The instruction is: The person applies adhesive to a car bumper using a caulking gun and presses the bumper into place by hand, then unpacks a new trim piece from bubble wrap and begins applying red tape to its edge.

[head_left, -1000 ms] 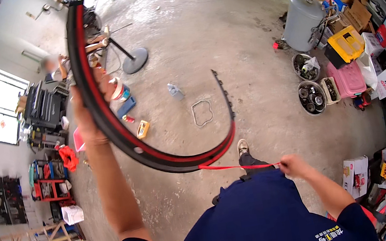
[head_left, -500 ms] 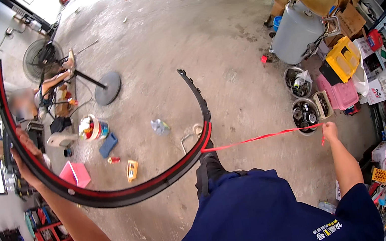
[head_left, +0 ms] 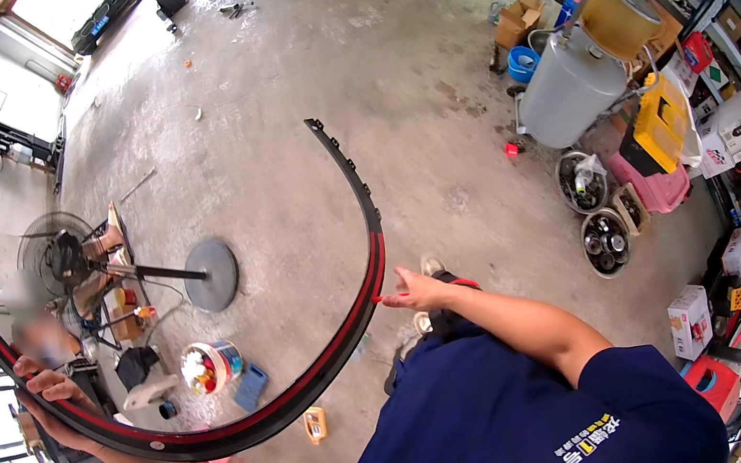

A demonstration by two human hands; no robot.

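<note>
A long black curved wheel arch trim (head_left: 256, 428) with red-backed tape along its inner face spans the view in front of me. My left hand (head_left: 57, 405) grips its left arm, fingers wrapped over the edge. At the trim's right side, my right hand (head_left: 415, 290) pinches the red tape liner (head_left: 377, 299) close to where it meets the trim. Part of that loose liner trails red behind the hand, by my forearm. The upper right end of the trim shows small clips and no red.
A pedestal fan (head_left: 64, 256) stands at left, beside a seated person partly hidden by the trim. Nearby are a bucket (head_left: 227, 356), a blue case (head_left: 251, 387) and a yellow bottle (head_left: 315, 424). At right are a grey tank (head_left: 562, 94), metal basins (head_left: 605, 243) and loaded shelves.
My right hand has come from far right, where it held the liner stretched out, in to the trim's edge. The trim has shifted left in view, my left hand still on it.
</note>
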